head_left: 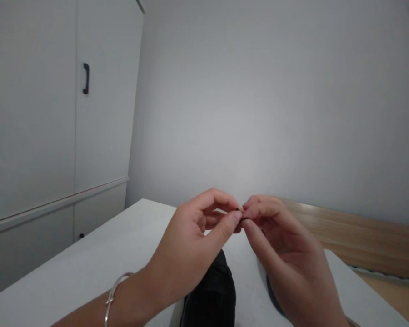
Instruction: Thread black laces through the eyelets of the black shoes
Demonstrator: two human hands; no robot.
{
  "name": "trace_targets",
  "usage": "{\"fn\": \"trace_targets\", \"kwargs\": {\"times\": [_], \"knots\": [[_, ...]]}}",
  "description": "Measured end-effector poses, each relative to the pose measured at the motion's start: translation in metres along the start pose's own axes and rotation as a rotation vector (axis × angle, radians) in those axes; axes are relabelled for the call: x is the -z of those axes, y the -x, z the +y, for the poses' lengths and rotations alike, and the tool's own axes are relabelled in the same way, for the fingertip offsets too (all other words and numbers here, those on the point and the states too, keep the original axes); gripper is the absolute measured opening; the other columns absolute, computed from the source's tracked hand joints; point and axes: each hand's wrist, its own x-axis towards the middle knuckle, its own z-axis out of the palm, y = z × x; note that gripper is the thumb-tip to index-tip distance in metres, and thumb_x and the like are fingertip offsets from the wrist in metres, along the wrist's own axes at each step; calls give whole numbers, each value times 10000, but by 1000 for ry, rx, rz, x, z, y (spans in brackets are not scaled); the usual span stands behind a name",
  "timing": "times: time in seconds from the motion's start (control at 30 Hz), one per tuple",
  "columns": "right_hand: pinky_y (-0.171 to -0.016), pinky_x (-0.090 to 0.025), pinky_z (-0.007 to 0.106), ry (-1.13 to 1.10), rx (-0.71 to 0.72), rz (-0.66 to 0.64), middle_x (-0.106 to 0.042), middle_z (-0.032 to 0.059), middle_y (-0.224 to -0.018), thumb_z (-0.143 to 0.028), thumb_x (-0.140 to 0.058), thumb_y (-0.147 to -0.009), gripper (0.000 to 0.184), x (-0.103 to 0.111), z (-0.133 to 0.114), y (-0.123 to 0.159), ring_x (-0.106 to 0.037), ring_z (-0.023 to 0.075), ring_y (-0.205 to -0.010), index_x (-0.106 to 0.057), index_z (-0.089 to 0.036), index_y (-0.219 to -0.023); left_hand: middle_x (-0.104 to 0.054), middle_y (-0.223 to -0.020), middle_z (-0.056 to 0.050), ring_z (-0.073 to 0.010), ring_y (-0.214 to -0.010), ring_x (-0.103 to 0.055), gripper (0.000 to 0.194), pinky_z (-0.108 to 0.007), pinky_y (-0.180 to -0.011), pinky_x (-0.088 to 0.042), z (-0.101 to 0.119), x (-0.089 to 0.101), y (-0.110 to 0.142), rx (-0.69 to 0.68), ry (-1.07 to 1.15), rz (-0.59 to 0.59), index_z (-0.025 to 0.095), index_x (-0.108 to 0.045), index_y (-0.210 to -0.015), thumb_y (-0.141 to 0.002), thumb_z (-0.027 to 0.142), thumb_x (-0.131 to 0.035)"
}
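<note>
My left hand (194, 245) and my right hand (286, 259) meet fingertip to fingertip above the white table (122, 245). Thumb and forefinger of each are pinched together on a thin black strand (246, 219). Only small bits of it show between the fingertips, so its kind is unclear. Below my left hand lies a black object (211, 297) with a rounded end that looks like a shoe; the hand and the frame edge hide part of it. Under my right hand the dark curved edge (273, 295) of another thing shows, mostly covered.
To the left stands a white cabinet (105, 118) with a black handle (86, 78). A pale wall (259, 100) rises behind the table. A wooden board (354, 236) runs along the wall at the right, beyond the table's edge.
</note>
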Motion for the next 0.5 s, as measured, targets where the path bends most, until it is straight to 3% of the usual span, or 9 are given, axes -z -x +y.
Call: {"fn": "trace_targets", "kwargs": {"times": [0.13,0.27,0.4,0.5], "knots": [[-769,-504,283,99,45,67,-598,23,-983,-170,-591,-924,113,-6,0,3,-581,180,-919,-625,-264,-975,-710,-905,-36,-133,-839,-685,77,-210,-770,-557,1,3,0,64,165,-76,139,-630,-945,-892,189,-609],[-698,-569,244,28,17,100,-635,25,-948,-154,-636,-897,152,-4,-1,6,-626,174,-862,-674,-277,-976,-719,-886,-34,-153,-853,-694,113,-245,-801,-575,-1,5,-1,70,211,-106,133,-660,-927,-819,101,-651],[-735,-606,229,-87,-101,51,-670,32,-976,-200,-696,-880,122,2,3,4,-663,174,-907,-670,-267,-979,-729,-814,3,-123,-766,-688,81,-199,-744,-555,-1,8,1,-95,-3,-5,150,-722,-872,-837,103,-667],[-751,-610,234,-189,-225,-23,-693,33,-976,-249,-739,-858,208,2,6,1,-685,172,-887,-651,-261,-1046,-740,-865,14,-103,-788,-682,131,-173,-764,-519,1,10,4,-269,-216,39,164,-745,-900,-869,84,-645]]}}
